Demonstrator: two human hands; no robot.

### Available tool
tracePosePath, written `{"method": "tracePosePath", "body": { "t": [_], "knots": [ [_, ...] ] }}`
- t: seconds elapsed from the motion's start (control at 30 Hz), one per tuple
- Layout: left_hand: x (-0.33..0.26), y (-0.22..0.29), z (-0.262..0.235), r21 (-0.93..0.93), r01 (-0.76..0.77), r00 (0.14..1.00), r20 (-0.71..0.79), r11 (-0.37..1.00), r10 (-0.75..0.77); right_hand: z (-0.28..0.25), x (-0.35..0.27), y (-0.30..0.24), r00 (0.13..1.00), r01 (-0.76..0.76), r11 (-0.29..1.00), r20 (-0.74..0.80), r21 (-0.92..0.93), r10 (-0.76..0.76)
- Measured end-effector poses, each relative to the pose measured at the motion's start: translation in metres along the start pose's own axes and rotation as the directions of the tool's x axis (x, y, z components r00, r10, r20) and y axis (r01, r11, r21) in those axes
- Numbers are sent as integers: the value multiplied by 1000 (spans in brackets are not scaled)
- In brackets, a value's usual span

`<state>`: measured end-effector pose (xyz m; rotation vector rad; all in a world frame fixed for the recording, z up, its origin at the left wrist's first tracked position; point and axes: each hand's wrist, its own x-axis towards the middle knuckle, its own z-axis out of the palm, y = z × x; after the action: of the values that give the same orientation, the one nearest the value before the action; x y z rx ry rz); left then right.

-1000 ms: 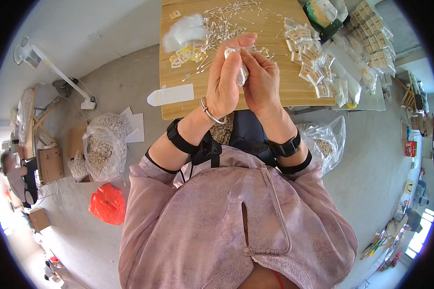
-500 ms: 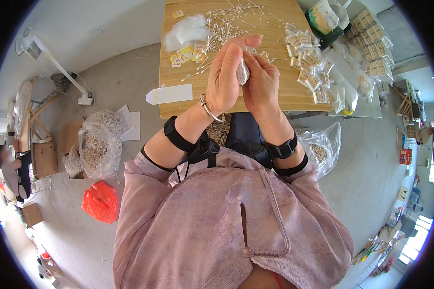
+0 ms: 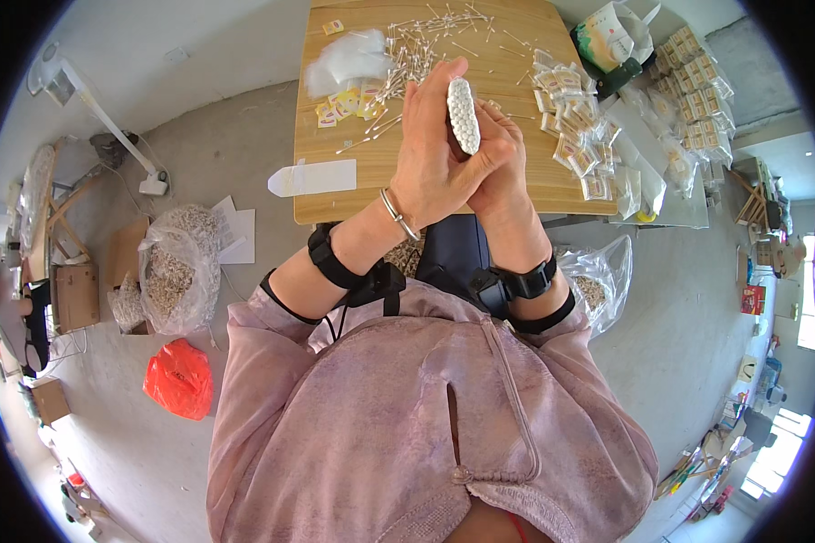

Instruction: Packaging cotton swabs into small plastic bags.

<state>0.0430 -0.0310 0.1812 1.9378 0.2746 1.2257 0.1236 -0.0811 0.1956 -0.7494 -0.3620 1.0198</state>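
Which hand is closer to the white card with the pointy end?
Left. The left hand is up and to the right of the white card, apart from it; the right hand is farther right, beyond the left one.

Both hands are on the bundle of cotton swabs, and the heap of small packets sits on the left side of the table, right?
Not quite: the head view shows the heap of small packets on the right side of the table. The left hand and right hand are indeed on the bundle of cotton swabs.
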Motion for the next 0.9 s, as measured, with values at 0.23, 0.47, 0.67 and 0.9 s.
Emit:
{"method": "tracePosePath", "body": {
  "t": [0.23, 0.47, 0.67, 0.9],
  "knots": [
    [3, 0, 8, 256, -14, 990, -134, 967, 50, 1, 2, 4, 999, -23, 999, -35, 49, 25],
    [1, -8, 9, 86, 47, 993, -110, 995, -37, -7, 8, 7, 999, 9, 1000, -42, 0, -9],
    [-26, -46, -27, -430, 352, 935, 121, 831, -334, -38, 32, 7, 871, 440, 329, 308, -836, -382],
    [-50, -109, -35, 12, 509, 841, 204, 861, -500, -70, 43, 45, 676, 715, -167, 732, -679, -86]
  ]
}}
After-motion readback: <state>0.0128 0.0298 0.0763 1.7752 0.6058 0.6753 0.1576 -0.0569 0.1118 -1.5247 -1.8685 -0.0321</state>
